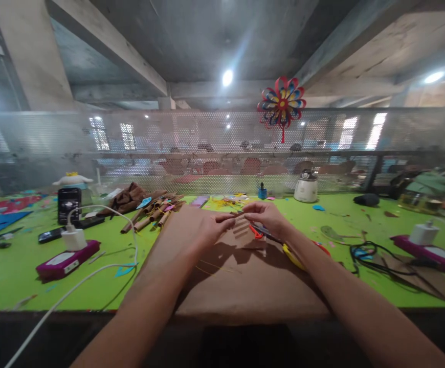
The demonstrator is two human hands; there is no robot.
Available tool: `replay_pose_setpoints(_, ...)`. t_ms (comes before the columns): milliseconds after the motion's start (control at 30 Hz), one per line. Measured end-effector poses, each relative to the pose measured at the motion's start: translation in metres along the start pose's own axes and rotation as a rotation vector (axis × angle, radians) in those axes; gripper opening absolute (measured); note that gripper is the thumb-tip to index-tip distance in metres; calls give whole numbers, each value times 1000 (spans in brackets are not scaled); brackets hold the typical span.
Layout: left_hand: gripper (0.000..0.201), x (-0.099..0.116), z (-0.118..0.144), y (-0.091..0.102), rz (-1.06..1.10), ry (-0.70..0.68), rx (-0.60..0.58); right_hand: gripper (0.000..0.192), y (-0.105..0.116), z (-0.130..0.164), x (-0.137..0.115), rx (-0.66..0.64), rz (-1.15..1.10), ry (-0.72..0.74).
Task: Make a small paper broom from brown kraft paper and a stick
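My left hand (213,231) and my right hand (265,217) meet above a large brown paper sheet (207,294) on the table. Thumb and fingers of both hands are pinched close to each other; whatever small, thin thing they hold is too small to name. Just below the fingertips lies a piece of brown paper with stripes or cut strips (241,228). Beside it, partly under my right hand, is a red-orange loop (256,233), perhaps a scissor handle. A yellow curved handle (293,256) shows beneath my right forearm. Thin yellow strings (213,268) lie on the sheet.
Rolled brown paper tubes (155,217) are piled left of the sheet. A purple power strip (67,260) with a white charger and cable, and a phone (69,205), stand further left. Black cable (372,260) lies right. A white jar (306,188) and blue bottle (262,192) stand behind.
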State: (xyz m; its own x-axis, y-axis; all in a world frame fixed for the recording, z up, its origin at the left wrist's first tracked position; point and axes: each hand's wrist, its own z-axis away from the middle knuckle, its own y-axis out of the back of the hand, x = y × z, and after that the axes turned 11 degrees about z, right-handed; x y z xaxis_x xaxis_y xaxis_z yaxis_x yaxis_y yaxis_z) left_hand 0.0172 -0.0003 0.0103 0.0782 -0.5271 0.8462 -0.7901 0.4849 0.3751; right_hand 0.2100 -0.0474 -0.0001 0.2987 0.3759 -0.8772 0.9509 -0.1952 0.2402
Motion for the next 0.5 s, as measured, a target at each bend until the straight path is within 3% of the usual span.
replay_pose_setpoints(167,30,-20,-5,-8,-136,-287,-56,29,-2,1,-3,32,6,-11)
replay_pose_setpoints(333,27,-23,-5,-11,-218,-332,-72,39,-11,3,-7,96,2,-27)
replay_pose_setpoints(500,25,-17,-3,-11,-256,-314,-30,66,-19,5,-9,70,-64,-77)
